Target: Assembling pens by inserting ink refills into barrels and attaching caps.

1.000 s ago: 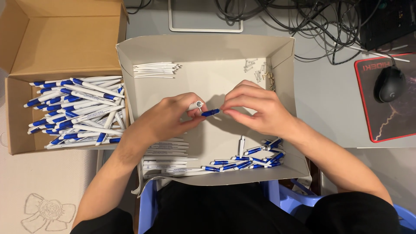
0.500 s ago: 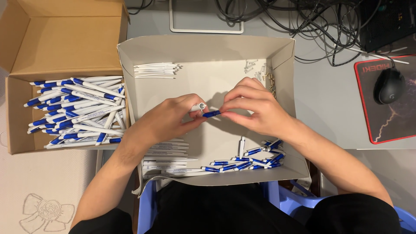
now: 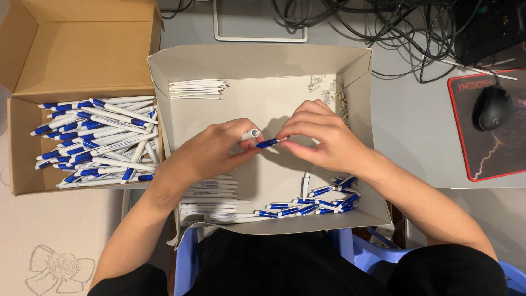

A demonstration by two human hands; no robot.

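At the frame's centre, over the white tray point(image 3: 263, 60), the left hand point(image 3: 216, 151) pinches a white barrel point(image 3: 250, 135), its open end pointing up and right. The right hand point(image 3: 323, 137) grips a blue tip point(image 3: 268, 143) between thumb and fingers. That tip lies nearly level, long axis left to right, rising slightly rightward, its left end just beside the barrel. Blue parts point(image 3: 315, 200) pile at the tray's lower right. A cardboard box point(image 3: 76, 49) at left holds finished pens point(image 3: 96, 140).
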